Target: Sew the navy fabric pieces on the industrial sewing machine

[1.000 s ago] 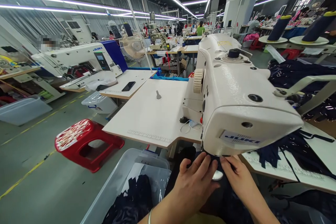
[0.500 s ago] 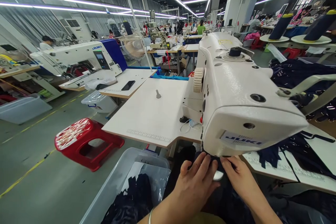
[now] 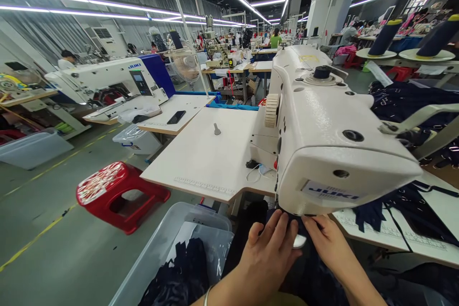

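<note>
A white sewing machine (image 3: 337,119) marked JUKI fills the right half, with its head overhanging both hands. Under that head, dark navy fabric (image 3: 299,223) lies over the narrow machine arm, whose rounded white end (image 3: 299,241) shows between my hands. My left hand (image 3: 267,248) is closed over the fabric from the left, fingers bent and pressed on it. From the right, my right hand (image 3: 328,239) pinches the fabric's edge between thumb and fingers. The needle and presser foot are hidden behind the machine head.
A clear plastic bin (image 3: 175,229) with navy pieces stands at lower left, beside a red stool (image 3: 122,196). On the white tabletop (image 3: 201,158) lies a small grey piece (image 3: 217,129). Navy strap pieces (image 3: 401,210) cover part of the right table. Thread cones (image 3: 385,38) stand behind.
The view has shifted very slightly. Both hands stay in nearly the same place on the fabric; no clear movement of the cloth shows.
</note>
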The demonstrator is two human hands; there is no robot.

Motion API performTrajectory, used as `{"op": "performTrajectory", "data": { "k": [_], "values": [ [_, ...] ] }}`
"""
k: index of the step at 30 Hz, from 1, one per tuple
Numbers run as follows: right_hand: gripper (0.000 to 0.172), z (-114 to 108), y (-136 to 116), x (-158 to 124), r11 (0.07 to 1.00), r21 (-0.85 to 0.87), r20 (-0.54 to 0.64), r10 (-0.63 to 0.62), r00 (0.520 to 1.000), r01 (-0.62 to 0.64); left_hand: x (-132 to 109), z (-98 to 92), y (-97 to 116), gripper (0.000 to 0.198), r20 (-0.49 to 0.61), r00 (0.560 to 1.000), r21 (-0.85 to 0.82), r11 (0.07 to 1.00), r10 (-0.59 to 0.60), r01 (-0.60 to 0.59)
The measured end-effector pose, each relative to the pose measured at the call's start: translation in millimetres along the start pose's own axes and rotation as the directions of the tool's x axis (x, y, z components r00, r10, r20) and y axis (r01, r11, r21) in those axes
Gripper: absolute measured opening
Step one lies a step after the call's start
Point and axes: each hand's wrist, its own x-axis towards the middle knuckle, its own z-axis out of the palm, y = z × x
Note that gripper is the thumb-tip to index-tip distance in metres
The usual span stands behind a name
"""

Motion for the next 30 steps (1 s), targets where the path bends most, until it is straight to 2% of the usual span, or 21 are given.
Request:
{"op": "performTrajectory", "data": {
  "k": [6,17,25,30],
  "values": [
    [0.041,-0.7,1.1,-0.3,0.999,-0.001,0.028,0.035,0.999,-0.035,-3.5,2.4,0.7,0.036,0.014,1.0,0.01,1.0,0.009,-0.009],
    [0.038,2.6,2.2,0.2,1.0,-0.013,-0.049,-0.029,0.998,0.028,-4.3,2.2,-0.1,0.041,0.003,1.0,0.034,0.999,-0.002,0.002],
    [0.037,4.3,6.8,-0.3,0.998,-0.037,-0.052,-0.054,0.997,0.052,-7.7,4.9,-1.4,0.045,-0.011,1.0,0.018,1.0,-0.023,0.023],
    [0.042,4.3,5.3,-0.1,0.998,-0.043,-0.038,-0.043,0.998,0.041,-5.7,3.4,-2.2,0.043,-0.014,0.999,-0.028,0.999,-0.032,0.032]
  ]
}}
